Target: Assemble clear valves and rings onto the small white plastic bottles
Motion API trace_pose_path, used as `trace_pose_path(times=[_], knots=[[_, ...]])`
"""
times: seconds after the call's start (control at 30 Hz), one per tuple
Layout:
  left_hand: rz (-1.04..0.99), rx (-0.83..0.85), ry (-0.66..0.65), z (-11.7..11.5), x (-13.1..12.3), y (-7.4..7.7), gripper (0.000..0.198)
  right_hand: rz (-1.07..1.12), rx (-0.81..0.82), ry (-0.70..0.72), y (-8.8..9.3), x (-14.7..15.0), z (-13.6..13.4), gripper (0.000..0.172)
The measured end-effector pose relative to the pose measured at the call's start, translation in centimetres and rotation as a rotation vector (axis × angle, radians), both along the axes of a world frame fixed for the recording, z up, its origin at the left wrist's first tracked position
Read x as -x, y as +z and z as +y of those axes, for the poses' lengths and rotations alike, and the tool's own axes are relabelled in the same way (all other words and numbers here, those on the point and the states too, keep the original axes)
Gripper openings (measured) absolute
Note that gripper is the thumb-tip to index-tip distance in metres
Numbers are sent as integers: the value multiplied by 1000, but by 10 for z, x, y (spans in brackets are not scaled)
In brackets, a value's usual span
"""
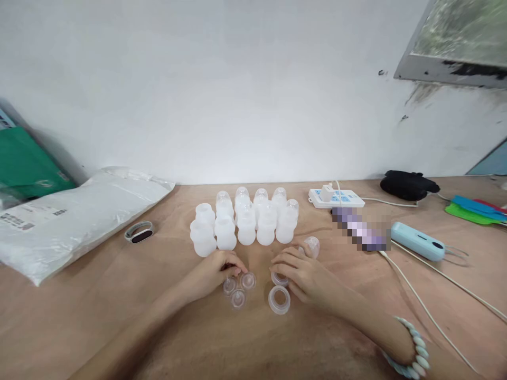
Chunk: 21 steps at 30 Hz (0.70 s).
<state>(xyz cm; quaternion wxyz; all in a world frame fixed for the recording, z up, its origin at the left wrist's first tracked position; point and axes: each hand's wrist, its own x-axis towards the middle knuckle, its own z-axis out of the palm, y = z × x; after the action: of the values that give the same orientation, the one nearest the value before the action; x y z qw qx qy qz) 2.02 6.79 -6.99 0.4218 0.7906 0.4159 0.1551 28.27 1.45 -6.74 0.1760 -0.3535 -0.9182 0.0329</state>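
Note:
My left hand (225,268) is closed, with thumb and forefinger at the rim of a clear bottle nipple (248,280). Two more nipples (238,299) lie beside it on the tabletop. My right hand (299,272) curves over a translucent collar ring (280,278), fingers at its far side and thumb nearer me; the hand partly covers the ring. Closer to me a second collar ring (279,300) lies flat. Just beyond the right fingers sits a clear dome cap (312,246). Several white baby bottles (246,232) stand in rows ahead of both hands, some topped with clear caps.
Left are a white plastic parcel (91,211) and a fitness band (139,232). On the right lie a power strip (352,199), a pixelated purple item (360,229), a light blue device (418,241), cables and a black pouch (410,183). A wall rises behind the table (158,327).

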Motion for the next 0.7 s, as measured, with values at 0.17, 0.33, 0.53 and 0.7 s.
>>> trace_pose_path(times=[0.17,0.33,0.53,0.7], knots=[[85,-123,-26,-6,5,5,25,9,1,-4,-2,1,-1,29],[86,-370,35,-14,7,22,28,67,-74,15,-1,2,-1,26],[167,-978,474,21,5,82,22,226,-187,37,5,2,-2,24],[451,-712,461,70,3,97,37,278,-253,19,7,3,-4,20]])
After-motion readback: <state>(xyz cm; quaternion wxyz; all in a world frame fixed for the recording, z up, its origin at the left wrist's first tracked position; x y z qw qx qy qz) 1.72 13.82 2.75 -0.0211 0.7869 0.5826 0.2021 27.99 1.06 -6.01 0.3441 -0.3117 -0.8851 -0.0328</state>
